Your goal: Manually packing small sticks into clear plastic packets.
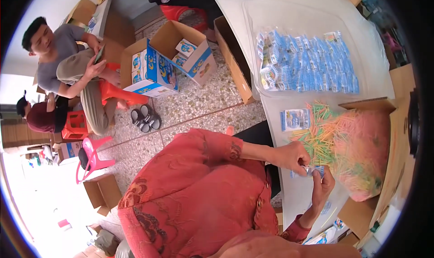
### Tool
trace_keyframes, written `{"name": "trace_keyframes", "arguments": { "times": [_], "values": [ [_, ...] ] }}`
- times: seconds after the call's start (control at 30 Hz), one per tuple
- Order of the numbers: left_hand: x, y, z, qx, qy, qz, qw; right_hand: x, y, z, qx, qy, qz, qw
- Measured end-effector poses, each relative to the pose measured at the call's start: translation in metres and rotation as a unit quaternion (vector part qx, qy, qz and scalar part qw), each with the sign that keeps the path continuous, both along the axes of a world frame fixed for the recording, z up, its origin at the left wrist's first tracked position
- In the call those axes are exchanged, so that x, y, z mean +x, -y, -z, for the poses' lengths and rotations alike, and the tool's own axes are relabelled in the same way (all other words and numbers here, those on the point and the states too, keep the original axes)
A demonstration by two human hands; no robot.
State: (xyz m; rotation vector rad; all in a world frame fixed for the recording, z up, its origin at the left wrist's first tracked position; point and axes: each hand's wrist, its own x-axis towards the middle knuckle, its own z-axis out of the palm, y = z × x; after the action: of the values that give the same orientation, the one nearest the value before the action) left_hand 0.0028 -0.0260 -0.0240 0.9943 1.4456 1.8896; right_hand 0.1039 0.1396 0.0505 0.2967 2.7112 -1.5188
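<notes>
My left fingers (304, 154) and right fingers (326, 182) pinch a small blue-and-clear packet (310, 169) between them, beside coloured sticks (318, 145); I judge this packet handling, next calling for light, steady pressure.

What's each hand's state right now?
Left hand: closed, holding one side of a small blue-and-clear packet.
Right hand: closed, holding the same packet.

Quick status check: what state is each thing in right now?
Left hand: closed in a pinch on the small packet
Right hand: closed in a pinch on it
Small packet: held; open or sealed, cannot tell
Clear tray: uncovered, holding many blue packets
Lone packet: lying flat
Coloured sticks: loose in a heap
Two printed cartons: open, small boxes inside
Brown carton: open
Sandals: unworn
</notes>
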Motion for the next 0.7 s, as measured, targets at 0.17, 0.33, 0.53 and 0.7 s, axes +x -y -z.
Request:
{"name": "trace_keyframes", "arguments": {
  "times": [0.17, 0.33, 0.53, 0.7],
  "values": [
    [-0.003, -0.003, 0.004, -0.052, -0.082, -0.031, 0.995, -0.009, 0.011, -0.016, 0.101, -0.056, -0.015, 0.993],
    [-0.007, 0.002, 0.003, -0.054, -0.153, -0.079, 0.984, -0.011, 0.017, -0.009, 0.187, -0.131, -0.009, 0.973],
    [-0.015, 0.013, -0.006, -0.095, 0.054, -0.004, 0.994, -0.013, 0.025, -0.027, 0.1, -0.171, 0.099, 0.975],
    [-0.009, 0.004, 0.0, -0.087, 0.123, -0.002, 0.989, 0.008, 0.025, -0.028, 0.08, -0.181, 0.142, 0.97]
  ]
}}
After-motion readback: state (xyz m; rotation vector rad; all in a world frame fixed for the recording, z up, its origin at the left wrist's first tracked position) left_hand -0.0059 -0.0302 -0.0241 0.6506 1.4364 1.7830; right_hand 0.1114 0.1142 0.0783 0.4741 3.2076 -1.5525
